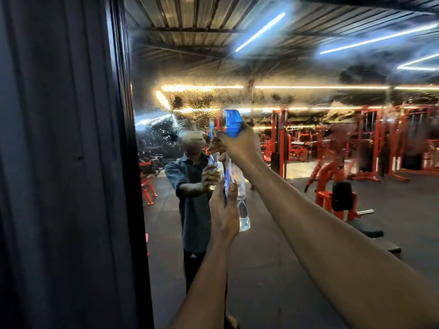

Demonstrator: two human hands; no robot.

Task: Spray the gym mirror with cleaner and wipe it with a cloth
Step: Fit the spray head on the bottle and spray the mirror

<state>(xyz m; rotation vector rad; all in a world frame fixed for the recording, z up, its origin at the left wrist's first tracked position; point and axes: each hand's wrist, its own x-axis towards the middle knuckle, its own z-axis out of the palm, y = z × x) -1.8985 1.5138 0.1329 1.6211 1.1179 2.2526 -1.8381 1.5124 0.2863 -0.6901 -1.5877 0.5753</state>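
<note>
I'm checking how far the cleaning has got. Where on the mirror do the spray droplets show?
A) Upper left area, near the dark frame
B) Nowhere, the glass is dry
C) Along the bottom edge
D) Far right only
A: droplets speckle the mirror high on its left part, beside the dark frame, just above the spray bottle that the right hand and left hand hold.
</note>
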